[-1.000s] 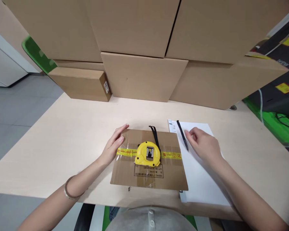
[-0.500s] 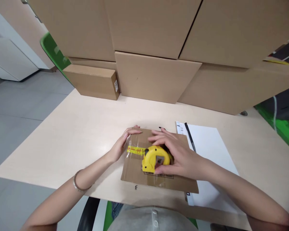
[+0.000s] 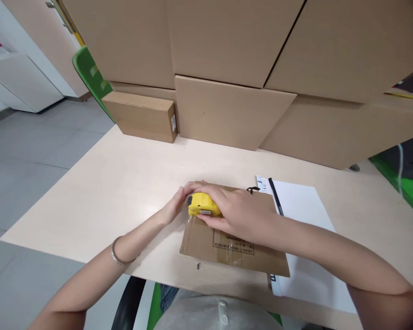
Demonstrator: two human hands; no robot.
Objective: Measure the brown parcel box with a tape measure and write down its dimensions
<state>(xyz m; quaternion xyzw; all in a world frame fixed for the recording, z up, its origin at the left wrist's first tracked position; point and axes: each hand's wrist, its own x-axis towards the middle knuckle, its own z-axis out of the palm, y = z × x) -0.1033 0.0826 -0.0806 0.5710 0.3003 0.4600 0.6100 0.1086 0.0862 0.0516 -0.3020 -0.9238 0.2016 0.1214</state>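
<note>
My right hand [image 3: 236, 211] is closed around a yellow tape measure [image 3: 203, 204], held over the left far part of a flat brown cardboard box [image 3: 234, 261]. No tape blade shows outside its case. My left hand [image 3: 177, 204] holds the box at its far left corner, close beside the tape measure. The right hand covers part of the left fingers. Printed text in a frame and clear tape are on the box's top. The box lies on the light table [image 3: 137, 174], its right side over a white sheet [image 3: 311, 256].
A black pen [image 3: 276, 196] lies along the sheet's left part. At the back left stands a closed cardboard box [image 3: 141, 117] with a label. Large cardboard panels [image 3: 234, 112] rise along the table's rear. A dark chair arm [image 3: 128, 302] is below the front edge.
My right hand has moved the tape measure left and away from me, turning it. The yellow blade stretched across the box no longer shows. My left hand stays at the box's left corner.
</note>
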